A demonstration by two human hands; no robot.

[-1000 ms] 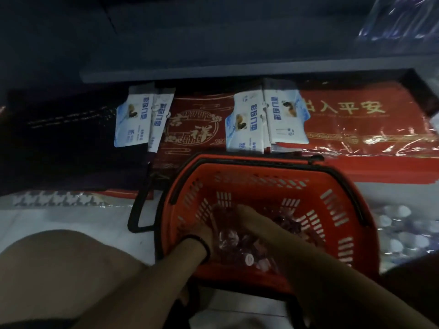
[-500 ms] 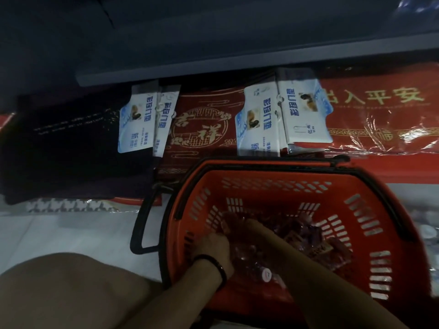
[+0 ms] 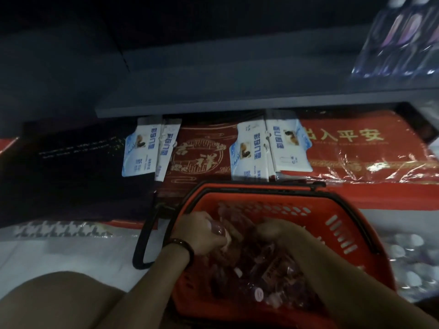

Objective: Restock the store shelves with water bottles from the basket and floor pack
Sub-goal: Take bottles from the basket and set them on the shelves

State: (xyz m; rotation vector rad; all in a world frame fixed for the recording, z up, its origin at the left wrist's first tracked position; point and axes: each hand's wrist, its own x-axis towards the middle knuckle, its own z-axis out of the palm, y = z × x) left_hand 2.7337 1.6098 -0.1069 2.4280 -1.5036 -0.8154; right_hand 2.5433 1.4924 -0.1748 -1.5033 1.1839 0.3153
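Both hands are down in the orange basket [image 3: 316, 217]. My left hand [image 3: 202, 230] grips a clear water bottle [image 3: 218, 230] near the basket's left wall. My right hand [image 3: 276, 230] lies on the heaped bottles [image 3: 273, 283], too blurred for me to tell its grip. The floor pack [image 3: 408, 252] sits just right of the basket.

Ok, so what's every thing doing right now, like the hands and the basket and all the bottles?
left hand: fingers curled round a bottle at the basket's left side.
right hand: down among the bottles; too blurred to tell if it holds one.
basket: on the floor, both handles folded down.
bottles in basket: heaped, lying on their sides.
floor pack: on the floor right of the basket, caps up.
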